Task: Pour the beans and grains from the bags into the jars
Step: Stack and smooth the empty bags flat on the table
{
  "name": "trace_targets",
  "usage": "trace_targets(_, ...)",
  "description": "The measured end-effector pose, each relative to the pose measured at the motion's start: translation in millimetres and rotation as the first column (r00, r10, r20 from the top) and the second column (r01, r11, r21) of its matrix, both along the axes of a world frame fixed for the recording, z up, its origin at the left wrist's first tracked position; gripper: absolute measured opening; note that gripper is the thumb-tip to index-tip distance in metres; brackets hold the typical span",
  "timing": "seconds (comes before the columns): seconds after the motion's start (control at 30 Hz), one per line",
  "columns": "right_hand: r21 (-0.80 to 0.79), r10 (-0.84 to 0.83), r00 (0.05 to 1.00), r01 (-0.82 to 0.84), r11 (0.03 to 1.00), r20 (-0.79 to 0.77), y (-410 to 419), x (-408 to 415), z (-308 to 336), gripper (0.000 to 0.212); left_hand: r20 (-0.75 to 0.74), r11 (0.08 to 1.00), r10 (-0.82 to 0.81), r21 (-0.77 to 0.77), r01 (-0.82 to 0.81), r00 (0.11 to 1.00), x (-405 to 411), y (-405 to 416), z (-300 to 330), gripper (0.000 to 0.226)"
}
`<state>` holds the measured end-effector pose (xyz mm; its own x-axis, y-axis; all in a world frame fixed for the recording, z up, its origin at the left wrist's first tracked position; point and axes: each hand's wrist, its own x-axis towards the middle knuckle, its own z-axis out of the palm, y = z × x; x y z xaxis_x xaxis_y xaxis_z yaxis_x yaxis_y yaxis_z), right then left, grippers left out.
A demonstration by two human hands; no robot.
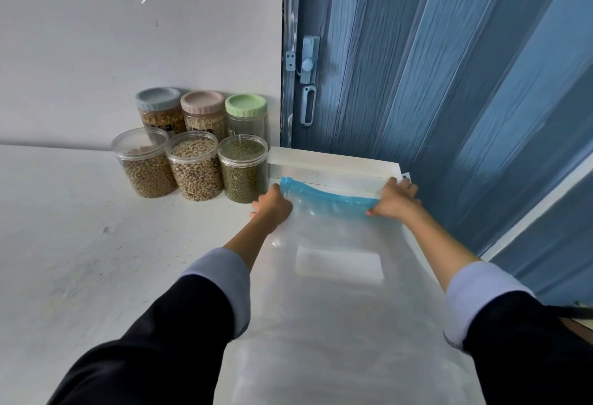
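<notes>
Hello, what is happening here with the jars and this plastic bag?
A person holds a clear bag flat on the white table, the left hand and right hand gripping the ends of its blue zip strip. The bag looks empty. Beside it stand six jars: three open ones in front, full of beans and grains, and three lidded ones behind; the green-lidded one looks empty.

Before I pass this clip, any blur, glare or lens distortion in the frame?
Head view: even, soft daylight with faint shadows; wide-angle bending curves the door and table edge. Jars are sharp. The clear bag looks hazy, with slight glare on its label patch. Left hand and right hand are slightly soft.
</notes>
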<state>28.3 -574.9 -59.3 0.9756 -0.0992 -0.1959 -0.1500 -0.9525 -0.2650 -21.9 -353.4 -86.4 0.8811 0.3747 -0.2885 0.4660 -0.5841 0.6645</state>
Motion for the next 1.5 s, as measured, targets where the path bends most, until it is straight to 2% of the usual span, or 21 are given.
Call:
trace_targets(0.13,0.290,0.274,0.961,-0.270,0.918,0.028,25,-6,6,0.079,0.010,0.995,-0.083,-0.047,0.084,0.996,-8,-1,-7,0.074)
trace_targets(0.23,0.284,0.389,0.920,-0.384,0.878,0.043,40,-10,3,0.080,0.151,0.987,-0.133,-0.070,0.145,0.980,-15,-1,-10,0.073)
trace_targets(0.3,0.249,0.438,0.898,-0.434,0.866,0.042,50,-11,4,0.087,0.293,0.978,-0.147,-0.099,0.183,0.945,-22,0,-9,0.066)
trace_targets(0.37,0.222,0.467,0.881,-0.472,0.853,0.078,58,-10,9,0.098,0.376,0.968,-0.163,-0.116,0.221,0.912,-26,4,-4,0.068)
trace_targets(0.4,0.237,0.465,0.879,-0.476,0.847,0.103,59,-7,12,0.101,0.400,0.964,-0.174,-0.118,0.239,0.900,-27,5,1,0.068)
trace_targets(0.47,0.373,0.409,0.903,-0.427,0.824,0.130,61,-3,23,0.100,0.468,0.955,-0.191,-0.113,0.273,0.863,-25,7,12,0.068)
trace_targets(0.53,0.501,0.382,0.917,-0.384,0.776,0.112,58,0,39,0.089,0.539,0.944,-0.218,-0.095,0.316,0.813,-23,8,26,0.068)
trace_targets(0.7,0.387,0.474,0.880,-0.442,0.809,0.013,51,0,73,0.037,0.626,0.900,-0.273,-0.102,0.424,0.731,-16,9,58,0.063)
trace_targets(0.8,0.401,0.492,0.871,-0.447,0.800,-0.011,49,-1,82,0.025,0.647,0.872,-0.253,-0.169,0.458,0.719,-15,11,71,0.057)
trace_targets(0.9,0.413,0.534,0.845,-0.478,0.775,-0.025,49,-6,88,0.019,0.662,0.872,-0.249,-0.164,0.460,0.707,-15,10,79,0.059)
trace_targets(1.0,0.464,0.481,0.874,-0.455,0.760,0.070,51,-13,92,0.016,0.617,0.861,-0.250,-0.212,0.463,0.747,-18,17,82,0.066)
trace_targets(1.13,0.531,0.323,0.928,-0.372,0.761,0.188,43,-17,96,0.021,0.395,0.873,-0.381,-0.144,0.466,0.836,-28,38,63,0.065)
trace_targets(1.23,0.595,0.222,0.949,-0.315,0.739,0.226,33,-19,96,0.022,0.289,0.875,-0.418,-0.125,0.467,0.861,-41,55,51,0.047)
trace_targets(1.33,0.665,0.103,0.968,-0.234,0.709,0.231,21,-22,95,0.024,0.145,0.887,-0.436,-0.099,0.452,0.888,-54,82,42,0.043)
trace_targets(1.4,0.701,0.044,0.976,-0.185,0.689,0.215,13,-24,94,0.024,0.043,0.888,-0.444,-0.113,0.446,0.895,-61,98,41,0.031)
trace_targets(1.47,0.726,0.004,0.981,-0.147,0.671,0.195,8,-28,92,0.023,0.001,0.908,-0.413,-0.081,0.411,0.911,-67,108,41,0.018)
trace_targets(1.5,0.738,-0.012,0.982,-0.133,0.661,0.187,7,-30,91,0.025,0.026,0.929,-0.365,-0.062,0.366,0.931,-69,110,41,0.020)
